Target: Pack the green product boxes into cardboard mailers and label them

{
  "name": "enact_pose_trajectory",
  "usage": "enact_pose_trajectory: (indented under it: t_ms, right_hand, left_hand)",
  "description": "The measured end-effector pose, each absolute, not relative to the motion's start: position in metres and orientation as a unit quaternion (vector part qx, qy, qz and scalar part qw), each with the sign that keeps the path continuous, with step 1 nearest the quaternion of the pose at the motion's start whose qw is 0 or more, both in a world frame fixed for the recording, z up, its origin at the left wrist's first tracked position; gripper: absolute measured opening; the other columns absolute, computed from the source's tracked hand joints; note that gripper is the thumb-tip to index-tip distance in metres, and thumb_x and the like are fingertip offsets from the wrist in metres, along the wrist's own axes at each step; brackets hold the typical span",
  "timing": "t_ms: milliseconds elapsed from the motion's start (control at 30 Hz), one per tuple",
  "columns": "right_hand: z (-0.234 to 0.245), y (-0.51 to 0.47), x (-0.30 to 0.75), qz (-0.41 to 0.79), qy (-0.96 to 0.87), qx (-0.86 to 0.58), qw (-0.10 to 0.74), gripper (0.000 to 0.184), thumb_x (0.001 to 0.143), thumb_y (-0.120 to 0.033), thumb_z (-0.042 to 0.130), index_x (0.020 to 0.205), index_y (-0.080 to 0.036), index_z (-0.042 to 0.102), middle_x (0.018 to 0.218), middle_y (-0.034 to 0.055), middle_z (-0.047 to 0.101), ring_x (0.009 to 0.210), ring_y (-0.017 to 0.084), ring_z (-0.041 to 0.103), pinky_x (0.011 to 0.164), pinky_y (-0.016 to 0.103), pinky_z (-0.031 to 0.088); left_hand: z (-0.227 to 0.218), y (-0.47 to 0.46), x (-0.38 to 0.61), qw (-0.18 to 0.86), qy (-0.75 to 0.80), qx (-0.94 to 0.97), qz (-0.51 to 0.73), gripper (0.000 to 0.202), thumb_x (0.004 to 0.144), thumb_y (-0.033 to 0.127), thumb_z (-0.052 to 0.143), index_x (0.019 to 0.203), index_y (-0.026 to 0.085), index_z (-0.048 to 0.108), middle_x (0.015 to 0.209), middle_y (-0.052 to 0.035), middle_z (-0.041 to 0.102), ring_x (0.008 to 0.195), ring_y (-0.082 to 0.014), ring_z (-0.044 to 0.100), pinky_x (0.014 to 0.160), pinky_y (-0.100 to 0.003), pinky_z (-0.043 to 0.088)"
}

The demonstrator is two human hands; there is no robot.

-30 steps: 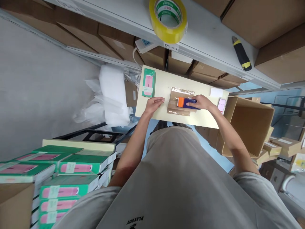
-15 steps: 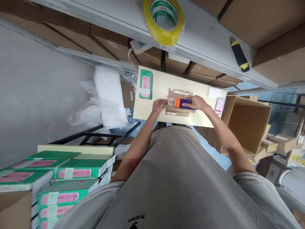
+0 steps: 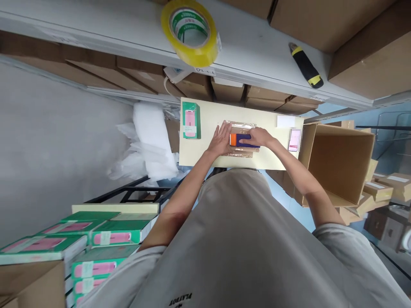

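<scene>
A small brown cardboard parcel (image 3: 243, 127) wrapped in clear tape lies on a pale yellow table (image 3: 212, 158). My right hand (image 3: 257, 137) is closed round an orange and purple tape dispenser (image 3: 239, 139) that rests on the parcel's top. My left hand (image 3: 221, 137) lies flat with its fingers stretched out on the parcel's left end, just left of the dispenser. A green and pink product box (image 3: 190, 120) lies on the table's far left corner.
A yellow tape roll (image 3: 189, 31) and a black and yellow box cutter (image 3: 305, 65) sit on the grey shelf above. A phone (image 3: 294, 140) and a white slip (image 3: 285, 121) lie at the table's right end. An open carton (image 3: 337, 160) stands to the right; several green boxes (image 3: 96, 239) are stacked lower left.
My left hand has moved right from the bare table onto the parcel's left end and flattened out. The dispenser has slid a little to the left across the parcel.
</scene>
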State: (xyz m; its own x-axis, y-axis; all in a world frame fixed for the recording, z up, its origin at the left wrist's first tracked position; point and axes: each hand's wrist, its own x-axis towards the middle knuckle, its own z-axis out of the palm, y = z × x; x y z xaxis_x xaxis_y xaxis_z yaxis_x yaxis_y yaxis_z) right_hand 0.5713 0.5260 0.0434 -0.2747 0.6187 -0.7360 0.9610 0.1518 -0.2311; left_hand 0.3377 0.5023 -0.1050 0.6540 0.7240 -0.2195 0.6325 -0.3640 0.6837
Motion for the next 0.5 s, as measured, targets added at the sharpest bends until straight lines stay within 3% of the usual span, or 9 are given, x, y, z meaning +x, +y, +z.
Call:
enact_pose_trajectory:
  t_ms: [133, 233, 367, 500]
  right_hand:
    - [0.052, 0.523, 0.581, -0.358, 0.717, 0.545, 0.244, 0.063, 0.111, -0.072, 0.064, 0.123, -0.015, 0.086, 0.126, 0.0196, 0.087, 0.116, 0.036, 0.080, 0.091, 0.036, 0.056]
    - [0.067, 0.517, 0.617, -0.395, 0.687, 0.557, 0.249, 0.061, 0.111, -0.071, 0.065, 0.116, -0.014, 0.086, 0.111, 0.0177, 0.089, 0.102, 0.032, 0.082, 0.085, 0.035, 0.056]
    - [0.089, 0.504, 0.702, -0.449, 0.612, 0.592, 0.272, 0.071, 0.106, -0.081, 0.065, 0.100, -0.014, 0.085, 0.090, 0.0145, 0.087, 0.080, 0.026, 0.080, 0.073, 0.034, 0.054]
    - [0.091, 0.498, 0.761, -0.446, 0.586, 0.613, 0.288, 0.078, 0.100, -0.090, 0.064, 0.095, -0.015, 0.085, 0.084, 0.0136, 0.085, 0.079, 0.027, 0.078, 0.072, 0.034, 0.053]
  left_hand:
    - [-0.107, 0.505, 0.336, 0.361, 0.415, 0.835, 0.024, 0.144, 0.076, 0.043, 0.099, 0.186, 0.006, 0.015, 0.189, -0.0305, 0.026, 0.181, -0.0501, 0.010, 0.148, -0.066, 0.006]
    - [-0.104, 0.503, 0.334, 0.350, 0.417, 0.839, 0.015, 0.135, 0.079, 0.042, 0.095, 0.185, 0.004, 0.020, 0.186, -0.0328, 0.030, 0.180, -0.0525, 0.014, 0.148, -0.066, 0.009]
    - [-0.101, 0.502, 0.334, 0.343, 0.420, 0.840, 0.006, 0.133, 0.083, 0.046, 0.092, 0.185, 0.003, 0.018, 0.185, -0.0339, 0.030, 0.179, -0.0543, 0.015, 0.147, -0.068, 0.012]
    - [-0.101, 0.505, 0.336, 0.337, 0.424, 0.840, -0.011, 0.138, 0.082, 0.052, 0.093, 0.185, 0.003, 0.015, 0.184, -0.0347, 0.029, 0.179, -0.0547, 0.013, 0.146, -0.069, 0.014]
